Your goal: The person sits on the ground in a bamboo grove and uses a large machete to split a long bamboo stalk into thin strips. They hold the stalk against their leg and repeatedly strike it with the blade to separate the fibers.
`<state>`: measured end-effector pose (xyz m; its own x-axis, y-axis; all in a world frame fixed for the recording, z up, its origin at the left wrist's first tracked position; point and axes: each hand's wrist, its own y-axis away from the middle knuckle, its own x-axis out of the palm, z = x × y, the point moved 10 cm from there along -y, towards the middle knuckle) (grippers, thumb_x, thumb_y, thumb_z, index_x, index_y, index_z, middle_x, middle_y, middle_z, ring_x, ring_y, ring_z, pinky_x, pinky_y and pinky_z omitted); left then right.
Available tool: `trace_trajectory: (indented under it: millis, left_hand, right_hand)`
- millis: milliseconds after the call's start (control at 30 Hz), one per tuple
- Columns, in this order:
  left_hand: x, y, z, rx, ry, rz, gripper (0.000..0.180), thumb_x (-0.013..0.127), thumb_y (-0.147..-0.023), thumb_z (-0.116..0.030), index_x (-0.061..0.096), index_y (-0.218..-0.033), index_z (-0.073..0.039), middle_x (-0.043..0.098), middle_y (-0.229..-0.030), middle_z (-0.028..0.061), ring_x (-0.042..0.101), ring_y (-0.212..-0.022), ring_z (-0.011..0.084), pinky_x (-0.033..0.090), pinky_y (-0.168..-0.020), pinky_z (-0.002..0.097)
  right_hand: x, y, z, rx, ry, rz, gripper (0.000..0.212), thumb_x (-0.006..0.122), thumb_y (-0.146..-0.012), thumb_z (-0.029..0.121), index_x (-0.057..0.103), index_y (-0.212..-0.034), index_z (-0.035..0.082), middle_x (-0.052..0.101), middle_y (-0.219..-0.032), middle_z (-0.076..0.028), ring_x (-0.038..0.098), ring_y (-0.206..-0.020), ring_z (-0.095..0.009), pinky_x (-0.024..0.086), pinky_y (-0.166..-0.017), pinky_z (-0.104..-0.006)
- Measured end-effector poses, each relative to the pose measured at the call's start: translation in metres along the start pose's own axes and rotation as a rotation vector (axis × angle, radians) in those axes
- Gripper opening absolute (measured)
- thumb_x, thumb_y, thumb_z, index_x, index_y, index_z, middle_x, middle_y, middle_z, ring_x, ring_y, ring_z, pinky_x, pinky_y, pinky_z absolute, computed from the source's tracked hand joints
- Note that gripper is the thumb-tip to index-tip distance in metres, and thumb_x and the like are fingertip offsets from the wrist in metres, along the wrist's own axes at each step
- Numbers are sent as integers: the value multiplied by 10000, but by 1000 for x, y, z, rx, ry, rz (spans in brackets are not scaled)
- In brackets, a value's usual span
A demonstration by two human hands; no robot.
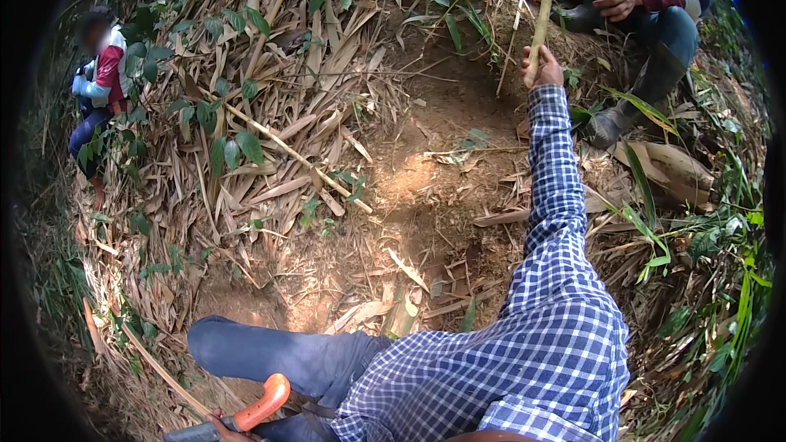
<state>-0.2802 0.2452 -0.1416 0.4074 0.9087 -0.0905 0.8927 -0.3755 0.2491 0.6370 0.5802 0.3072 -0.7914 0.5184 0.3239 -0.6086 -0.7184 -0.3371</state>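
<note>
My right arm, in a blue-and-white checked sleeve, stretches far up and to the right. At its end my right hand (544, 69) is closed round the lower part of a pale, peeled-looking stick (541, 23), which points upward toward a crouching person. That person's hands (616, 1) are close by, apart from the stick. Low on the left, my left hand (231, 430), only partly in view, grips a machete-like tool just behind its orange handle (266, 403). Whether the dark grey part (192, 434) beyond my fingers is bare blade or sheath, I cannot tell.
The crouching person's rubber boot (647, 94) rests on the slope at upper right. Another person (106, 86) stands among leaves at far left. Dry leaves (278, 139), a thin pole (299, 160) and bare soil (417, 164) cover the ground. My bent leg (278, 356) lies across the lower left.
</note>
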Motion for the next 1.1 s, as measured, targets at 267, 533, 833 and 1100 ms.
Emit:
trace_trajectory:
  millis: [267, 533, 833, 1100]
  left_hand:
    - [-7, 2, 9, -61, 13, -18, 459, 678, -884, -264, 626, -1149, 107, 638, -1103, 232, 604, -969, 314, 504, -844, 411]
    - [-23, -2, 25, -93, 138, 1, 454, 675, -893, -337, 629, -1119, 54, 600, -1069, 180, 584, -945, 255, 498, -810, 389]
    - [-24, 21, 9, 50, 402, -47, 319, 603, -965, -329, 649, -904, -19, 548, -734, 10, 500, -557, 84, 412, -486, 224]
    - [-54, 86, -40, -88, 479, -66, 333, 592, -975, -337, 661, -900, -20, 513, -573, -44, 394, -395, 38, 241, -356, 210]
  right_hand:
    - [-38, -58, 65, -88, -63, -31, 336, 353, -1042, 246, 443, -1259, 6, 600, -970, -162, 544, -646, -218, 492, -531, -363]
    - [-44, -82, 69, -174, -258, -36, 387, 387, -1037, 291, 423, -1279, -9, 632, -1091, -217, 646, -801, -318, 569, -675, -443]
    - [171, 221, -85, -233, 212, 360, 336, 566, -959, 215, 583, -1235, 24, 654, -1129, -98, 631, -941, -162, 523, -776, -308]
    - [372, 678, -129, -384, 159, 1813, 453, 724, -774, 164, 615, -1165, -37, 628, -1105, -188, 574, -1045, -367, 461, -910, -413]
